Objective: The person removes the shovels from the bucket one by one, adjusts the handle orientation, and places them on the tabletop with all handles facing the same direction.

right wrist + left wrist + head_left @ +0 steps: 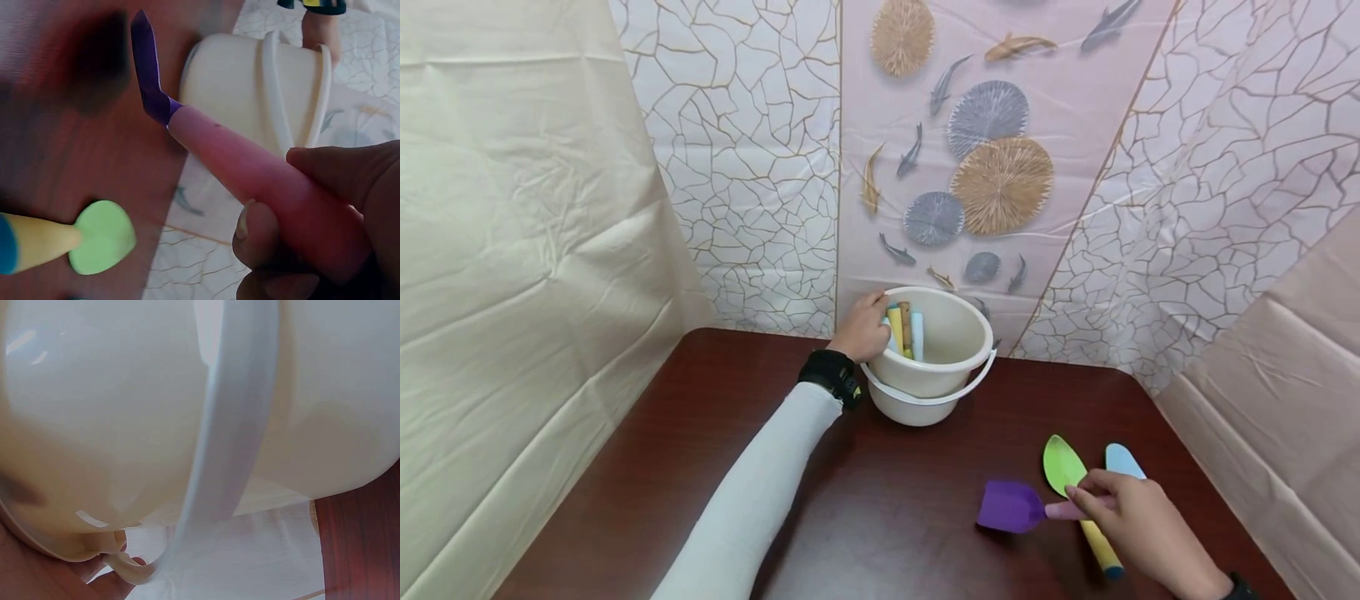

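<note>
Gripping the bucket [917,383] with left hand [862,328], pinching the purple shovel [1011,507] above the bench [857,517] with right hand [1142,521]; apparently partway, with several handles [917,335] already inside; still outside, green trowel [1063,467] and blue tool [1122,461].

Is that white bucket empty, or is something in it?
Not empty: the head view shows yellow, brown and pale-blue pieces inside the bucket, near the left hand.
</note>
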A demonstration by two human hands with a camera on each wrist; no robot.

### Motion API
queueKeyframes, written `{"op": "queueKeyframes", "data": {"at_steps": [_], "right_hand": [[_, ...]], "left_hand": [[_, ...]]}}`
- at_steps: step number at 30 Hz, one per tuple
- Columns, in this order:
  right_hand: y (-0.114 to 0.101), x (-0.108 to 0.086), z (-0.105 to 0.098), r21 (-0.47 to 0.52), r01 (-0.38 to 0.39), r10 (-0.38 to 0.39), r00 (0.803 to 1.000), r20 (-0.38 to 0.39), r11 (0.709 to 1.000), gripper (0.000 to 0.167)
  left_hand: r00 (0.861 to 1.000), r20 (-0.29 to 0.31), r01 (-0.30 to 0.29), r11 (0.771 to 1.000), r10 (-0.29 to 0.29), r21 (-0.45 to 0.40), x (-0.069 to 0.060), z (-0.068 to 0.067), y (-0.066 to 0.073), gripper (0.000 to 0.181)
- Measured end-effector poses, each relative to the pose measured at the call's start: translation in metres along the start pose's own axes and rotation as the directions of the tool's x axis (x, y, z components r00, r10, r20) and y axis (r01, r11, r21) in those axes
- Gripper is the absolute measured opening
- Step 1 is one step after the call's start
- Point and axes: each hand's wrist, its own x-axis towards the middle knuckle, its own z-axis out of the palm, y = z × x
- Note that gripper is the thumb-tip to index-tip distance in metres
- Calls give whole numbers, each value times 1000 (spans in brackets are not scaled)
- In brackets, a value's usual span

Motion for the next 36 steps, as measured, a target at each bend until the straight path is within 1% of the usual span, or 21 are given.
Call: {"op": "queueKeyframes", "data": {"at_steps": [5, 7, 10, 12, 14, 16, 18, 20, 23, 26, 29, 31, 32, 33, 36], "right_hand": [[10, -9, 8, -8, -47, 46, 998, -35, 999, 18], [14, -12, 11, -22, -64, 64, 998, -23, 998, 18], [21, -15, 16, -37, -79, 80, 997, 22, 996, 14], [25, -19, 21, -49, -50, 52, 998, 29, 998, 12], [30, -24, 28, -49, 5, -6, 1000, -5, 999, 12], [33, -28, 34, -55, 54, -57, 998, -41, 997, 16], [32, -30, 39, -63, 80, -83, 995, -56, 995, 18], [28, -29, 42, -79, 51, -54, 998, -36, 996, 18], [17, -23, 47, -96, -34, 36, 999, 19, 995, 21], [5, -18, 53, -98, -134, 140, 988, 64, 986, 30], [-4, -14, 59, -87, -199, 206, 975, 85, 976, 46], [-8, -10, 64, -73, -210, 216, 972, 87, 975, 56], [-9, -9, 66, -65, -205, 210, 975, 79, 977, 60], [-9, -6, 68, -60, -201, 205, 976, 73, 978, 61], [-9, 1, 75, -32, -148, 149, 988, 47, 988, 58]], "left_hand": [[1000, -2, -2, 1000, 2, -1, 0, 0, 1, 67], [1000, -6, -4, 1000, 4, -5, -1, 0, 1, 67], [1000, -2, -4, 1000, 4, -1, -2, 1, 1, 68], [1000, 3, -1, 1000, 1, -1, -2, 1, 1, 68], [1000, 7, 3, 1000, -3, 2, -3, 1, 1, 68], [1000, 7, 9, 1000, -9, -1, -3, 1, 2, 68], [1000, 6, 14, 1000, -14, -7, -3, 0, 2, 68], [1000, 6, 15, 1000, -15, -10, -3, 0, 3, 68], [1000, 3, 16, 1000, -15, -16, -3, -1, 3, 68], [1000, -2, 12, 1000, -12, -12, -2, -1, 2, 68], [1000, -7, 3, 1000, -3, -12, -2, 0, 1, 68], [1000, -8, -3, 1000, 2, -12, -2, 0, 1, 68], [1000, -10, -5, 1000, 5, -15, -2, 0, 1, 67], [1000, -10, -6, 1000, 6, -13, -2, 1, 1, 67], [1000, -12, -8, 1000, 8, -7, -2, 1, 1, 67]]}}
